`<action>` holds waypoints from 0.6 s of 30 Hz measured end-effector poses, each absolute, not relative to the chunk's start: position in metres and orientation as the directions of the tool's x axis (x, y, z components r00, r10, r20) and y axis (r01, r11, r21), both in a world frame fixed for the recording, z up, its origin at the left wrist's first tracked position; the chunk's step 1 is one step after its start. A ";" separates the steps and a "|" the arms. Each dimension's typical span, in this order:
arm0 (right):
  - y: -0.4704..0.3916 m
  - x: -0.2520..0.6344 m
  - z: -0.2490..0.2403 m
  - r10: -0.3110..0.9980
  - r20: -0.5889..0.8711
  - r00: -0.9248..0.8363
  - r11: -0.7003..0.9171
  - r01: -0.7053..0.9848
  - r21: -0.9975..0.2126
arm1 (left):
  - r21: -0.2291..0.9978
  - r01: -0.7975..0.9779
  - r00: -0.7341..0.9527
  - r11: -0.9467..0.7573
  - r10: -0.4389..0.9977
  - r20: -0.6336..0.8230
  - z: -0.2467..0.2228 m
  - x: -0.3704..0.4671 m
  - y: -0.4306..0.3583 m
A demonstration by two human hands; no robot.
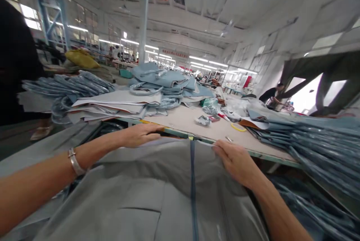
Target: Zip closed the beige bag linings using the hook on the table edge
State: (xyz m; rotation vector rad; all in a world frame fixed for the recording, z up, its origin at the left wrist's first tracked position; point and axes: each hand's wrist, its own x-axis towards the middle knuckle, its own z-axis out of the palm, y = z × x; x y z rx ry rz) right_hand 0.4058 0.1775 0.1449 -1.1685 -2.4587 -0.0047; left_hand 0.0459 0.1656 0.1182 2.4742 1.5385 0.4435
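Table (182, 121) ahead, grey cloth (140, 192) between hands (234, 160)

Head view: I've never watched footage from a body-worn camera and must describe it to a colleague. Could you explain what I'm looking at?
There is no machine handling things here, only a person's two bare hands. The single picture comes from a camera on that person's head, looking forward and down. The right hand holds the far edge of a grey cloth piece with a dark blue stripe. The left hand is at that edge too; its exact hold is unclear. Beyond, a worktable carries stacked blue-grey fabric pieces, clear plastic and a yellow ring. A bracelet circles the left wrist.
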 end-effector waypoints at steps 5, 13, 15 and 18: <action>0.192 0.406 0.134 0.807 0.311 -0.503 0.589 0.727 -0.353 | 0.539 0.715 0.367 -0.444 0.896 0.252 0.109 0.115 0.186; 0.230 0.401 0.103 0.748 0.235 -0.621 0.647 0.602 -0.468 | 0.846 0.380 0.506 -0.375 0.849 0.149 0.077 0.137 0.220; 0.239 0.396 0.094 0.728 0.280 -0.626 0.660 0.528 -0.534 | 0.878 0.368 0.506 -0.306 0.858 0.087 0.072 0.138 0.224; 0.250 0.390 0.083 0.755 0.282 -0.593 0.616 0.492 -0.615 | 0.924 0.313 0.505 -0.219 0.862 0.033 0.063 0.143 0.232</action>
